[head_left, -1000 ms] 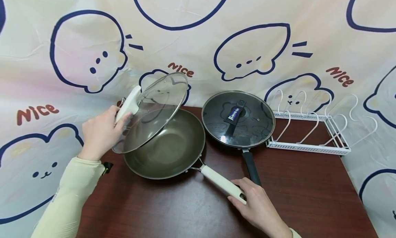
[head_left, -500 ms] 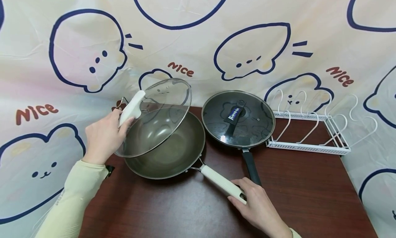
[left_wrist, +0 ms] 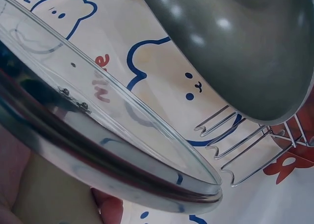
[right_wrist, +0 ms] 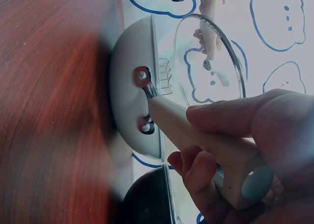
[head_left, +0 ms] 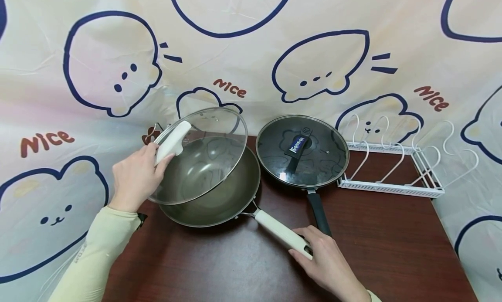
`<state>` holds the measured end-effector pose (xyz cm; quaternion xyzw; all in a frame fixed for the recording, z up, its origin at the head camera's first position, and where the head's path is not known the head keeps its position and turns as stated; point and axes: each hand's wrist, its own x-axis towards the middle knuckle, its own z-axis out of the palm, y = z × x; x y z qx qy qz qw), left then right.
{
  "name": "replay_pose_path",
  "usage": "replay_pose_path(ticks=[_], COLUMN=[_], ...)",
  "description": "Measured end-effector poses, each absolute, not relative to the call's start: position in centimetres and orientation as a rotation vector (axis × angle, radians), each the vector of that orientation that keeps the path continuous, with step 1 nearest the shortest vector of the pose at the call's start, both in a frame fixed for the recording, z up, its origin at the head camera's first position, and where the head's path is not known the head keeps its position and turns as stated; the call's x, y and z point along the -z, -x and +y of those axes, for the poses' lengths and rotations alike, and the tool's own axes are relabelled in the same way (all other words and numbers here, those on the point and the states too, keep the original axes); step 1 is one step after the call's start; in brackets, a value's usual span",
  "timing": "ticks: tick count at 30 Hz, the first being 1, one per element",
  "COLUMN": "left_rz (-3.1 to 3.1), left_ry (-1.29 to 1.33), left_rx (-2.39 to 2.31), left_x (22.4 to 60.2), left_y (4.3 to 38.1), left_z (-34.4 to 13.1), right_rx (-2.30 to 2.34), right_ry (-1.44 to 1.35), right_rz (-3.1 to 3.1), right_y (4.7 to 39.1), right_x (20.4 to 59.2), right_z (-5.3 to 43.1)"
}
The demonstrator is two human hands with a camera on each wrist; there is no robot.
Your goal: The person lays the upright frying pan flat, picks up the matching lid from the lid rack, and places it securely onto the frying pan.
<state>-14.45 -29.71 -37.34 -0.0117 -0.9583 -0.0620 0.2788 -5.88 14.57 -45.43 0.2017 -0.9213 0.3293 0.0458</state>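
Observation:
My left hand [head_left: 137,173] grips the white handle [head_left: 172,140] of a clear glass lid [head_left: 209,162] with a metal rim. The lid is tilted over the left and back part of a deep frying pan [head_left: 241,195] with a dark olive inside. In the left wrist view the lid's rim [left_wrist: 98,150] stands apart from the pan [left_wrist: 235,47]. At the front right, my right hand [head_left: 327,260] holds the end of the pan's cream handle [head_left: 278,230]. Its thumb and fingers wrap that handle [right_wrist: 176,123] in the right wrist view.
Right of the deep pan sits a second pan under a dark glass lid [head_left: 313,162], its black handle [head_left: 318,212] pointing forward. A white wire rack [head_left: 392,188] stands at the table's right side. Another, metal wire rack [left_wrist: 240,140] is behind the deep pan, near the printed cloth.
My left hand has brought the lid rightward and lower, so it covers more of the deep pan and leans less steeply. The right hand and both pans stay put.

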Motion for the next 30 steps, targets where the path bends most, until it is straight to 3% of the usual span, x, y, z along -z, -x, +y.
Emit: replay_pose_path(ticks=[30], left_rz=[-2.515], left_ry=[0.057], left_rx=[0.143], left_x=[39.1], left_y=[14.1], left_z=[-29.2], right_rx=[-0.988], right_ry=[-0.649], right_rz=[-2.765], right_y=[5.8], right_x=[45.6], right_z=[14.6])
